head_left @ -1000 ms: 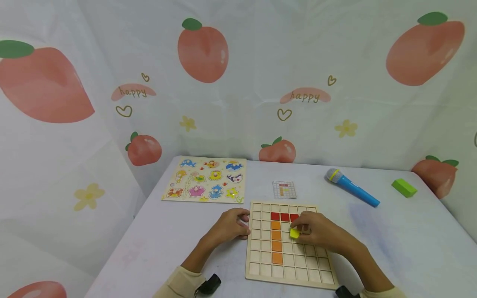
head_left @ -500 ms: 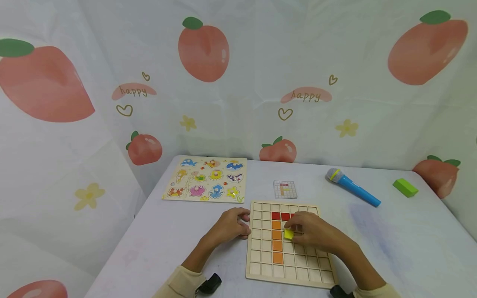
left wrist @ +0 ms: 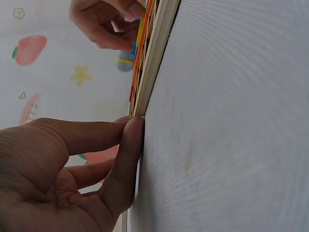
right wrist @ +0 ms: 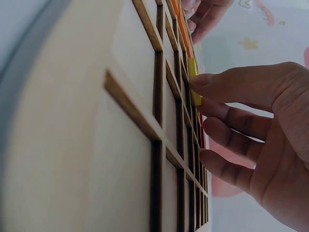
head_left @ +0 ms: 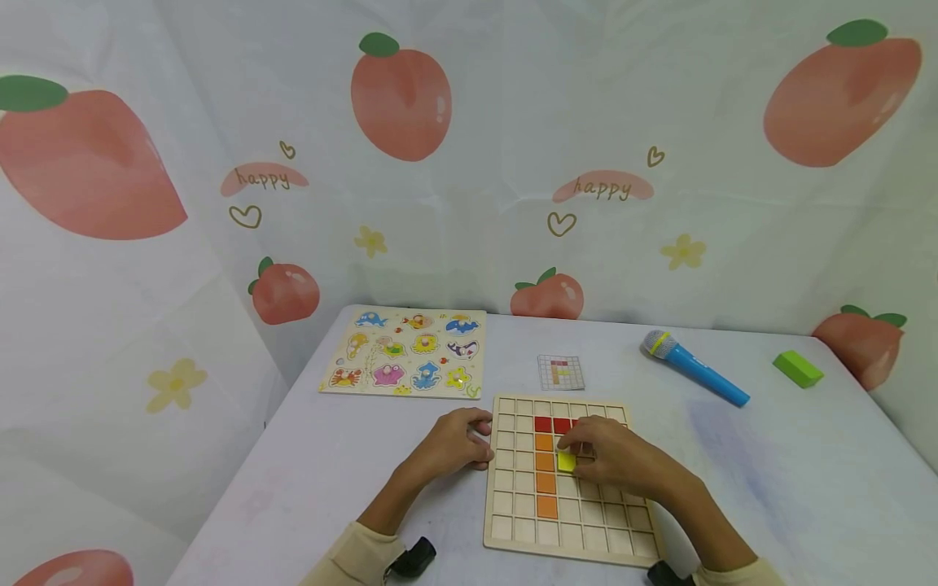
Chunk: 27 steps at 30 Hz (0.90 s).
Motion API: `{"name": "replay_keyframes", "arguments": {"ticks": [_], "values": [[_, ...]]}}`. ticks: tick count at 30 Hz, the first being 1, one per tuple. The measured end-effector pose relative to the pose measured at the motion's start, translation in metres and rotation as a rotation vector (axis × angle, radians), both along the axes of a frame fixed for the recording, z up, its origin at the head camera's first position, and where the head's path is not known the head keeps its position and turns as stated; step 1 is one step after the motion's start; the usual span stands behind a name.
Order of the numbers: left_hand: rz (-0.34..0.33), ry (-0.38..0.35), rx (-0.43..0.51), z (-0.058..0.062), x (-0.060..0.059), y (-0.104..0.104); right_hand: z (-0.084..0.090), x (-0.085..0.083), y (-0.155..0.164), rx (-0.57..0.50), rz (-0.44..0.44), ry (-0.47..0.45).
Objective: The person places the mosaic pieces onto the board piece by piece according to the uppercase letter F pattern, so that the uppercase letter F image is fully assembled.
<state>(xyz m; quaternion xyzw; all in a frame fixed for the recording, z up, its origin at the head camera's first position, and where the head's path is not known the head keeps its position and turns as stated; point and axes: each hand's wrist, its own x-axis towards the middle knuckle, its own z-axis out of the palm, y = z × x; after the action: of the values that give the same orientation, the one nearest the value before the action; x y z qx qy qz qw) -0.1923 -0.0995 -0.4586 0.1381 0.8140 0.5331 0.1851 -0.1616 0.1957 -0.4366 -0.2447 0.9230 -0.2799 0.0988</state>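
Note:
A wooden grid board (head_left: pixel 523 533) lies on the table in the head view. My left hand (head_left: pixel 449 445) is at its left edge, where the left wrist view has thumb and finger pinching the board's side. My right hand (head_left: pixel 626 456) is over the upper middle of the board and pinches a small yellow square tile (head_left: pixel 567 462) between thumb and fingers. That tile sits beside the column of orange tiles (head_left: pixel 545 483), low against the grid in the right wrist view. A row of red tiles (head_left: pixel 543 425) lies above, its right end hidden by my right hand.
Behind the board lies a small printed grid card (head_left: pixel 561 373). A sea-animal peg puzzle (head_left: pixel 403 354) lies at the back left. To the back right are a blue toy microphone (head_left: pixel 696 369) and a green block (head_left: pixel 798 369). A peach-print cloth (head_left: pixel 469 203) hangs behind the table.
My right hand has moved a little left with the yellow tile, which now lies flatter in the cell beside the orange column. My left hand has stayed at the board's edge.

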Motion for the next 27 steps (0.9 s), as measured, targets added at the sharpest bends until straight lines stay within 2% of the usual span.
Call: {"name": "replay_keyframes", "arguments": {"ticks": [19, 27], "values": [[0.001, -0.005, 0.009, 0.0016, 0.0019, -0.0002, 0.0007, 0.0012, -0.0009, -0.018, -0.004, -0.024], [0.002, -0.004, 0.009, 0.0022, 0.0027, -0.0005, 0.0014, 0.0015, 0.0005, -0.031, -0.009, -0.067]]}}
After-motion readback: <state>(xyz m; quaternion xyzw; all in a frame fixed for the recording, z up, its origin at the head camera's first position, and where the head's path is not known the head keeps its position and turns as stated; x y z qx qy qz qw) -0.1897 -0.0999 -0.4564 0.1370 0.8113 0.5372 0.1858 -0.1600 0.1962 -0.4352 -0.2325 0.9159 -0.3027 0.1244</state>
